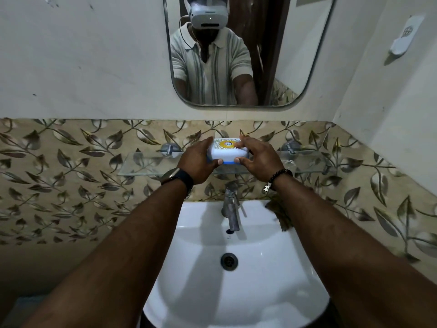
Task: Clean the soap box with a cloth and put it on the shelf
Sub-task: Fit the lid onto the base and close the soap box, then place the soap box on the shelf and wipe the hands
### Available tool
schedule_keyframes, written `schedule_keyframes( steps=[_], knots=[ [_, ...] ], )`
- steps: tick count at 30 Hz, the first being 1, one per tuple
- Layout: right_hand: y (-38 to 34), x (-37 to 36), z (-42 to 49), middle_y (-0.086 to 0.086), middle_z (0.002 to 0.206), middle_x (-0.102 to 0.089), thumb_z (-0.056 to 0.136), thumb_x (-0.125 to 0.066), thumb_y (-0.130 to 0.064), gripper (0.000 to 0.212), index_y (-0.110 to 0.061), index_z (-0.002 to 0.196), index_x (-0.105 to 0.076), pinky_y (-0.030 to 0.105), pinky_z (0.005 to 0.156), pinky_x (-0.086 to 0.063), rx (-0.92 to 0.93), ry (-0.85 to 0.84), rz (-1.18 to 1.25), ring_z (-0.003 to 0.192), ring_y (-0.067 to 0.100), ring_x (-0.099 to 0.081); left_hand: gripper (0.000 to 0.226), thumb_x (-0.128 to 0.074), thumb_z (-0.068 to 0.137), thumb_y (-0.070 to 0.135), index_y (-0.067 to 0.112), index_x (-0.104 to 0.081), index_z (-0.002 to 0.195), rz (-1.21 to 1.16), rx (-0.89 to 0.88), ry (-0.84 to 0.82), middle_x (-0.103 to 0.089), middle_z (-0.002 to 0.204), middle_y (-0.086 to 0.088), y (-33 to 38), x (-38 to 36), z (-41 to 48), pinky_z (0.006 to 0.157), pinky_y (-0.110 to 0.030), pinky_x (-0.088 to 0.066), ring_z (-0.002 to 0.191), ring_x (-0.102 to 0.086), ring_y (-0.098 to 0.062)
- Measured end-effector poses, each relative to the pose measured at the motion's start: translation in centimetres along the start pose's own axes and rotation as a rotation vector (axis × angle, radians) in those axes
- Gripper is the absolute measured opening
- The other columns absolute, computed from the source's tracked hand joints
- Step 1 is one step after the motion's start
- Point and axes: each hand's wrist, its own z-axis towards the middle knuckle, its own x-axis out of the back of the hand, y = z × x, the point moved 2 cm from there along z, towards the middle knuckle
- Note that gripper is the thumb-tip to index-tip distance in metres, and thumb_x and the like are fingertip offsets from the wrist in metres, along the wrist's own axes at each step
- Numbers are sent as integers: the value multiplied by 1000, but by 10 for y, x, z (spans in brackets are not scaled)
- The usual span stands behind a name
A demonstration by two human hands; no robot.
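A: Where is the soap box [228, 151] seen?
B: It is held at the middle of the glass shelf [142, 164]; whether it is rested on the glass cannot be told.
A: How are the hands placed?
B: The box is gripped at one end by the left hand [197, 162] and at the other by the right hand [259, 162], fingers curled round it. A tap [231, 209] and a white sink [272, 268] are seen below the shelf.

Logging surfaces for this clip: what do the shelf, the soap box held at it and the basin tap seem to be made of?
Clear wall shelf: glass, glossy; the leaf tiles show through it. White rectangular soap box with a blue base: probably smooth plastic, with a printed lid. Grey tap: metal, dull and stained rather than polished.
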Motion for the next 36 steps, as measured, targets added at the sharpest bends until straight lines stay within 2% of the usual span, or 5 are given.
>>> schedule_keyframes(
  steps=[8,16,23,31,36],
  knots=[
    [8,-14,-7,9,132,-64,82,-76,-16,48,-11,128,-62,36,104,-47,-62,26,55,122,27,-58,72,-70,87,39,10,-42,147,64,5,-21,-53,143,-12,1,-4,-2,100,-36,-43,125,-51,-28],
    [15,-6,-21,7,154,-41,89,-70,-20,62,-21,145,-46,27,114,-33,31,132,-22,143,19,-37,84,-67,87,47,12,-29,153,28,-9,45,-34,158,-9,1,-9,-12,113,-35,-32,144,-33,-25],
    [10,-1,-101,17,138,-53,99,-55,-24,45,-7,140,-49,38,112,-38,112,338,-254,129,30,-48,58,-39,99,46,17,-35,149,-92,-375,239,-39,155,-9,50,-65,-76,91,-41,-51,140,-39,-32],
    [65,-8,-188,12,150,-45,107,-24,-34,52,-5,146,-41,43,112,-38,-106,12,-402,139,26,-42,46,-58,97,26,8,-53,140,25,-688,-13,-49,148,-10,65,-166,-116,113,-47,-36,141,-40,-28],
    [106,-10,-198,13,156,-36,99,-32,-27,55,-4,149,-35,35,117,-30,-230,-103,-385,146,22,-29,52,-62,93,12,13,-49,143,127,-659,-173,-46,151,-7,69,-208,-100,123,-39,-12,145,-32,-26]
  ],
)
